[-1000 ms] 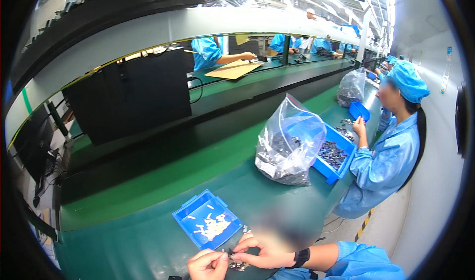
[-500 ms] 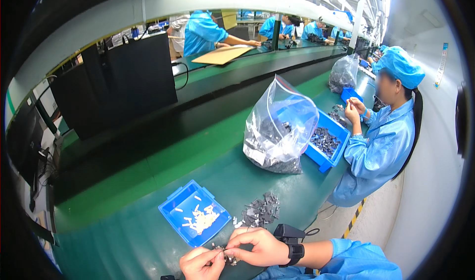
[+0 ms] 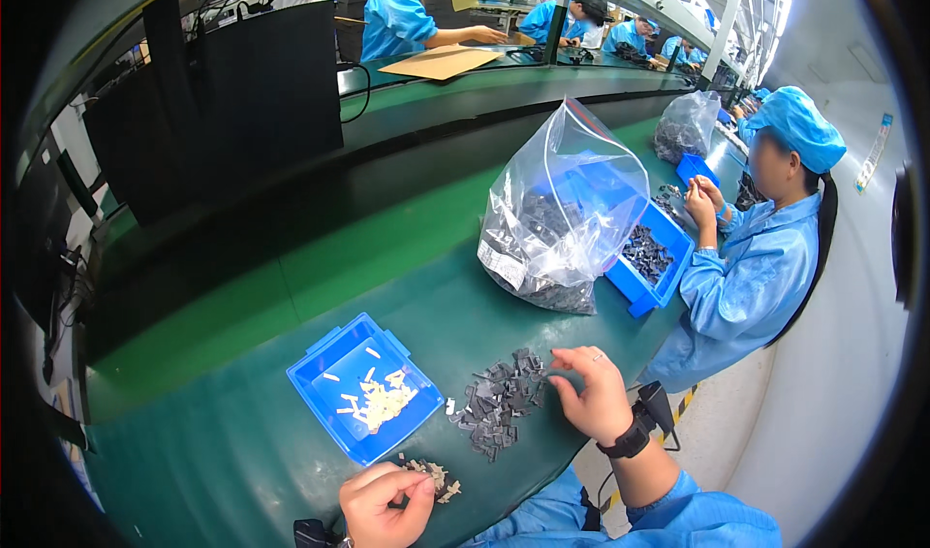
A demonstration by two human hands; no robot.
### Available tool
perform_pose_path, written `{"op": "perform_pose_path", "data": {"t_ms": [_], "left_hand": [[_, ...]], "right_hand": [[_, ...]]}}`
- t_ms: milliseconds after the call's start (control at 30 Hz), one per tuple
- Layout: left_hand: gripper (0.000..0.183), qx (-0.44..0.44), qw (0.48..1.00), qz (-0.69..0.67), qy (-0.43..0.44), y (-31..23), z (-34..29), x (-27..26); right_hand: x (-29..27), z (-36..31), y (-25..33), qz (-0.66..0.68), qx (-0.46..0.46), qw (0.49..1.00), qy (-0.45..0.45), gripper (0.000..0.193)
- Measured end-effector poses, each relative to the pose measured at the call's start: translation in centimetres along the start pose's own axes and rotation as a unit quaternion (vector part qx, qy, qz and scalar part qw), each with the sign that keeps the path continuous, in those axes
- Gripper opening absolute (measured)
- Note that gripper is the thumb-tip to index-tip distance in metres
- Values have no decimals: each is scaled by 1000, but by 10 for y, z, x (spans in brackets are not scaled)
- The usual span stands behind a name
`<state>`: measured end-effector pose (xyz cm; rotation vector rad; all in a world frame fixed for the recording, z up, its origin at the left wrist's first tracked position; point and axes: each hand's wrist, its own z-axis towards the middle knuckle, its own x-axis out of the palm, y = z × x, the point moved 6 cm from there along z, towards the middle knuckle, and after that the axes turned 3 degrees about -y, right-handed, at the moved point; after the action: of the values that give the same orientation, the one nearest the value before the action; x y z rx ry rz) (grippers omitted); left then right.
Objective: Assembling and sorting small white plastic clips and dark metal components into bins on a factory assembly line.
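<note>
My left hand (image 3: 386,505) is low in the view, thumb and forefinger pressed together beside a small heap of tan and metallic bits (image 3: 438,474). Whatever sits in that pinch is too small to make out. My right hand (image 3: 595,397), with a black band at its wrist, hovers at the right edge of a pile of small dark grey pieces (image 3: 496,407). Its thumb and forefinger are apart, and no piece shows between them. Left of that pile, a blue tray (image 3: 325,414) contains several small cream-coloured strips (image 3: 385,403).
A large clear zip bag (image 3: 562,228) of dark parts stands farther back on the green table (image 3: 223,422). Behind it, a blue bin (image 3: 635,296) holds more dark pieces. A co-worker (image 3: 751,243) sits at the right. Dark panels (image 3: 213,112) stand at the far left.
My right hand has left my left hand and moved right to the grey pile, its fingers parting. My left hand stays low and pinched. The view has shifted slightly.
</note>
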<state>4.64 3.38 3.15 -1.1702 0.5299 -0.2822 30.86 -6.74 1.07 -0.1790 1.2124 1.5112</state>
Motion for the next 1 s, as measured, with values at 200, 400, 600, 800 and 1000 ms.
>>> {"op": "perform_pose_path", "data": {"t_ms": [200, 400, 600, 800, 1000], "left_hand": [[4, 5, 1000, 3, -2, 2, -1, 0], [2, 20, 1000, 1, -14, 2, 2, 0], [5, 22, 999, 5, -33, -15, 15, -2], [27, 72, 996, -16, -56, -14, 37, -10], [18, 46, 990, -25, -132, 8, 43, -33]], "right_hand": [[14, -1, -18, -48, 36, 998, 37, 37], [14, 2, -20, -39, 53, 998, 16, 36], [1, 16, 46, 141, -180, 971, -71, 51], [36, 36, 106, 289, -298, 907, -72, 56], [80, 50, 142, 331, -348, 873, -81, 56]]}}
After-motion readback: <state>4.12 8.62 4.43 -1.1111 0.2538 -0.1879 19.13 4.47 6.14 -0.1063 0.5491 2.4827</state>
